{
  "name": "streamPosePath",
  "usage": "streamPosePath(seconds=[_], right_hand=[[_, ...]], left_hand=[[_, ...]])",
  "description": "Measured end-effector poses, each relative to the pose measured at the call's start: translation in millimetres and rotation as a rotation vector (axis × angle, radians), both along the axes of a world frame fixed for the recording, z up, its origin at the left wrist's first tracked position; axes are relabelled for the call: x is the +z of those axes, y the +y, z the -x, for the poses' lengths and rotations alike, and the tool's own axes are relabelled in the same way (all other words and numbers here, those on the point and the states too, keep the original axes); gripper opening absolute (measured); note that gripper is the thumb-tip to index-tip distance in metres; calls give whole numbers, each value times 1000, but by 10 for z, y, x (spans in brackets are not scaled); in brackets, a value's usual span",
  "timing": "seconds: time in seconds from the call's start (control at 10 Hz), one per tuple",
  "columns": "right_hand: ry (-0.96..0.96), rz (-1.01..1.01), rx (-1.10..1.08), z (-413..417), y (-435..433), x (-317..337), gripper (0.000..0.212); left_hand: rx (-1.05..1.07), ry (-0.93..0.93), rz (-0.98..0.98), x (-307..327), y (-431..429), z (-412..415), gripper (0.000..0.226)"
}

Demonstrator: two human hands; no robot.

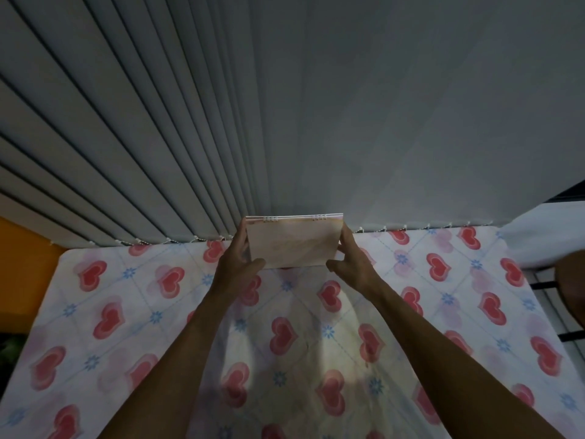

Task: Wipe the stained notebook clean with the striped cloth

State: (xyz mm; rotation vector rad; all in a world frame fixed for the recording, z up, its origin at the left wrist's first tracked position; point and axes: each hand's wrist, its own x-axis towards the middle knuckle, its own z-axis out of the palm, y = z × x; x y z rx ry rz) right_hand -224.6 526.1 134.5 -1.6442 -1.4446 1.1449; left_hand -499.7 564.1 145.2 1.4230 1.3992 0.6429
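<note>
Notebook: the spiral-bound notebook (292, 245) is being held up off the heart-print sheet (133, 312), far out in front of the person, its pale cover facing the camera and its wire binding running along the top edge, close to the grey vertical blinds (126, 137) behind it.

Left hand: the left hand (235, 264) is gripping the notebook's left edge, fingers curling onto the side and the thumb pressing near the lower left corner.

Right hand: the right hand (351, 259) is clasping the right edge, fingers closing around the side and the thumb reaching toward the lower right corner.

Cloth: no striped cloth is showing anywhere in this view (it may be lying outside the frame), so wiping is likely not yet under way.

Stain: faint brownish marks are showing across the cover, though the dim light is making their extent hard to judge.

Handling: the notebook is looking light and fairly stiff as a closed block, yet its paper pages are probably going to bend and tear if rubbed hard or soaked; the cover seems smooth enough to slide under a wiping stroke.

Where to hold: pinning one side edge or the wire-bound edge with one hand is probably the safest grip, leaving the stained face open to the cloth.
</note>
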Motion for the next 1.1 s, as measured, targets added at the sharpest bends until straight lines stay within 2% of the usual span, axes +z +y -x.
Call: streamPosePath(seconds=[0.3, 0.5, 0.7, 0.8, 0.9, 1.0, 1.1], right_hand=[[15, -1, -8, 64, -9, 85, 93], [-19, 11, -16, 37, 3, 31, 88], [-39, 36, -71, 64, -84, 90, 82], [-96, 66, -127, 58, -201, 141, 78], [-161, 65, -120, 35, -411, 302, 76], [-199, 30, -121, 14, -655, 455, 70], [-345, 8, -78, -35, -927, 653, 64]], left_hand=[[12, -44, 16, -31, -5, -37, 107], [59, 5, -5, -12, -26, -131, 106], [105, 61, -66, 86, -93, -255, 98], [120, 62, -107, 130, -249, -292, 84], [136, 110, -127, 263, -498, -337, 83], [156, 309, -179, 427, -778, -392, 82], [152, 556, -272, 624, -1074, -435, 84]])
